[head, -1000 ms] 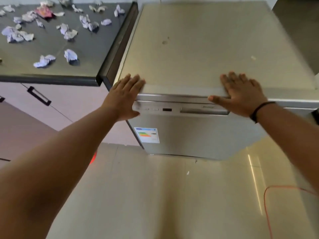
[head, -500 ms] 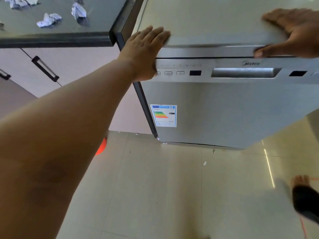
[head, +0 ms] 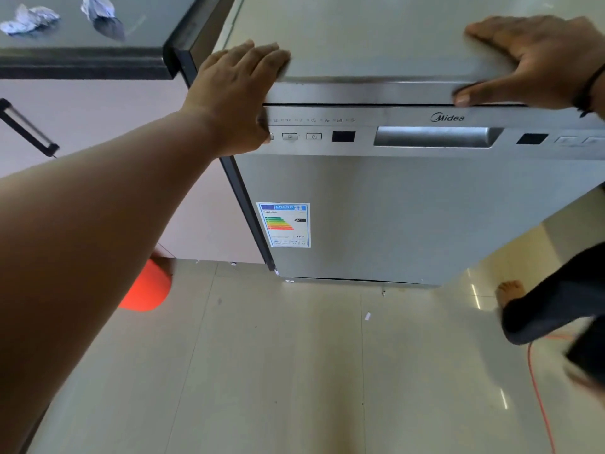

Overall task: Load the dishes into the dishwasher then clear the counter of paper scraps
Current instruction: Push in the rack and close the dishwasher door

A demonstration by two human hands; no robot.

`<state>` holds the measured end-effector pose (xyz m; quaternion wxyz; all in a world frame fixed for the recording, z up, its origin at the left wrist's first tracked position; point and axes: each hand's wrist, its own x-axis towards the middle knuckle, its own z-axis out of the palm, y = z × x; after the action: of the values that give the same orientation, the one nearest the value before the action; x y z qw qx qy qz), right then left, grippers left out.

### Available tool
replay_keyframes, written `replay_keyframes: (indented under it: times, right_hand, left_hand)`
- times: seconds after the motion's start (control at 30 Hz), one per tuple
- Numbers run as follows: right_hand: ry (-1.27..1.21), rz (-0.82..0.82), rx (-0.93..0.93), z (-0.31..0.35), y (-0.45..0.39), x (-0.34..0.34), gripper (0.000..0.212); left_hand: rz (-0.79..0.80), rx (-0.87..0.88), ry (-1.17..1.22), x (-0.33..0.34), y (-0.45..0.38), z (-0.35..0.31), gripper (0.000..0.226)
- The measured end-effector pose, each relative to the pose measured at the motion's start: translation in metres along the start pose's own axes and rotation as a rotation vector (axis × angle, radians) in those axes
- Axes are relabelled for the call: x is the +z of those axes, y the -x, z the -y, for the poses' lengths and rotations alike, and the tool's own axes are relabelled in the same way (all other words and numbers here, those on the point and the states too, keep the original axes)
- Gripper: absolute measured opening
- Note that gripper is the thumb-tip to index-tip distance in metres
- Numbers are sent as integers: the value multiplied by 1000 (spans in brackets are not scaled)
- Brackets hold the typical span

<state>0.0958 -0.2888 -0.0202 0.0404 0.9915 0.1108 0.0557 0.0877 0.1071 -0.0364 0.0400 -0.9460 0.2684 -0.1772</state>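
We lay both palms flat on dishwasher (head: 409, 208) top: left hand (head: 234, 93) at near corner, right hand (head: 537, 57) along front edge. Fingers straight, gripping nothing. Door handle recess (head: 435, 137) below fingers, long axis sideways, nearer right hand. Paper scraps (head: 29, 19) on bench, beyond left fingers.

Head view, steeply downward, close before dishwasher (head: 409, 208)

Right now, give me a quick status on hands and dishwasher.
Left hand and right hand flat on dishwasher top edge. Door shut. Paper scraps on counter. Nothing blocking door.
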Motion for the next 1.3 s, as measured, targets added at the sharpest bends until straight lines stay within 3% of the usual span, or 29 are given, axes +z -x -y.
replay_keyframes:
  times: [0.17,0.4,0.53,1.3]
  right_hand:
    - [2,18,40,4,3,-8,117]
    - [12,21,49,6,4,-14,118]
    - [16,14,61,7,7,-17,121]
    - [28,18,63,8,6,-19,122]
  left_hand:
    - [61,-10,12,-4,-5,1,100]
    - [275,-193,149,-20,-27,-6,119]
    - [332,-209,142,-20,-49,-7,133]
    - [268,-167,116,-14,-55,-1,137]
